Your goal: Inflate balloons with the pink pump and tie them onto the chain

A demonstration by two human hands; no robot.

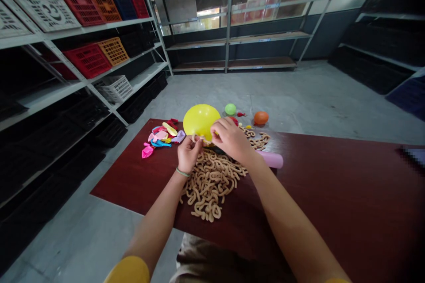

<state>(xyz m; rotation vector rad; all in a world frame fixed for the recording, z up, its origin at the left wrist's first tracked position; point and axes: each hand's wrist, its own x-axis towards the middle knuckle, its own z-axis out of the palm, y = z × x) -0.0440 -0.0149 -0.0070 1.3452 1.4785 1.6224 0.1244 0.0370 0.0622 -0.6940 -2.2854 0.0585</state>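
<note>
At the center of the frame, a smooth, glossy, rounded yellow balloon [200,119] sits above a matte, tangled heap of tan curled pieces [210,177] on a dark red, faintly reflective tabletop [332,177]. The left hand [188,155], palm inward, pinches a pale curled strand [199,138] between thumb and forefinger at the balloon's lower edge. The right hand [232,139] arches over the balloon's lower right, fingers bent and drawn together; whether they grip anything cannot be told. Both forearms reach up from the lower edge, the right one partly hiding a lilac cylinder [272,159]. Limp, multicolored balloons [161,136] lie to the left; a small green balloon [230,108] and an orange balloon [261,118] appear beyond. Slatted plastic crates [88,59] line metal shelving, upper left.
</note>
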